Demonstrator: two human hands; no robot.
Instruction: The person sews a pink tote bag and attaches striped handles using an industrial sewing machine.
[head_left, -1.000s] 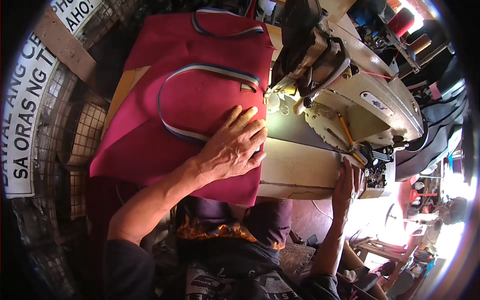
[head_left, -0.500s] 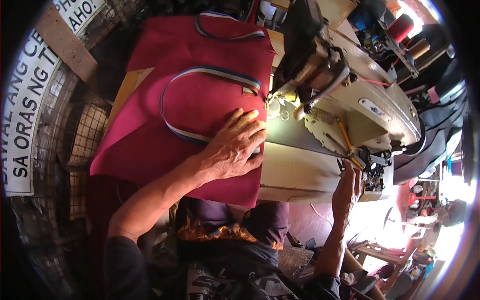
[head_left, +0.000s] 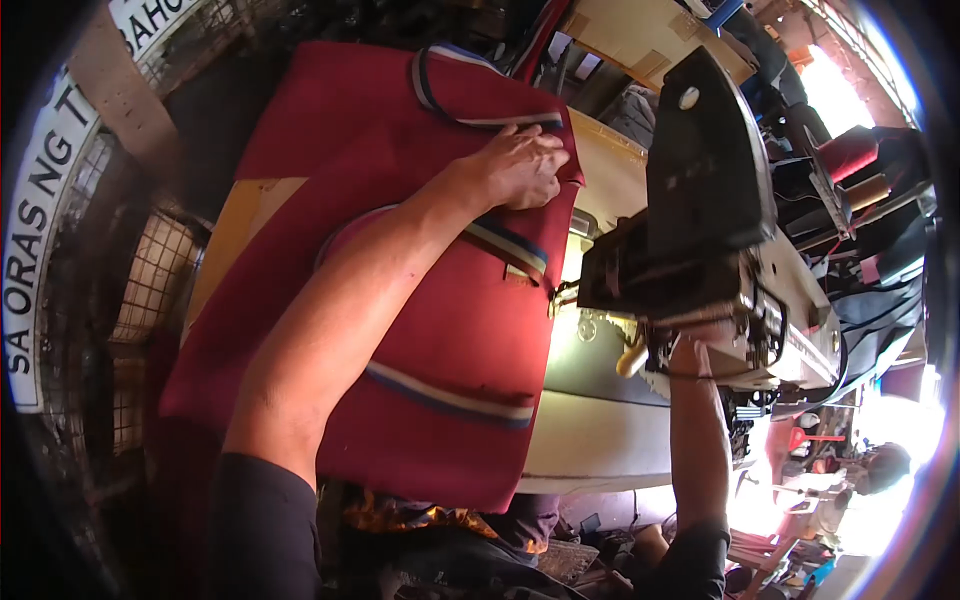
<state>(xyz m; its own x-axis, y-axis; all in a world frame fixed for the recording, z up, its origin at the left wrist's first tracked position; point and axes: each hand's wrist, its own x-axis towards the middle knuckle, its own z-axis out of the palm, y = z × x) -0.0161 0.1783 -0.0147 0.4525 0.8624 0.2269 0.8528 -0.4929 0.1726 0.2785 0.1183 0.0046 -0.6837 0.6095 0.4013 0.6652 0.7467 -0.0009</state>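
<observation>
A large red fabric piece (head_left: pixel 450 340) lies across the sewing machine table, with striped straps attached along its right side. My left hand (head_left: pixel 525 168) is on its upper right part, just below the upper striped strap (head_left: pixel 510 121). The fingers are curled and closed on the cloth. Under my left forearm runs a second striped strap (head_left: pixel 460 396), partly covered. The sewing machine (head_left: pixel 705 180) stands right of the fabric, its needle area lit beside the cloth edge. My right hand (head_left: pixel 692 350) reaches behind the machine head, which hides its fingers; whether it holds anything cannot be seen.
Thread spools (head_left: pixel 848 152) stand at the upper right behind the machine. A cardboard box (head_left: pixel 640 40) is at the back. On the left are a wire grille (head_left: pixel 155 265) and a lettered sign (head_left: pixel 45 230). Dark cloth (head_left: pixel 885 270) hangs at the right.
My left hand has moved up the fabric from near the lower strap end, its fingers now curled. My right hand has gone from beside the orange-handled tool up behind the machine head. The view has shifted.
</observation>
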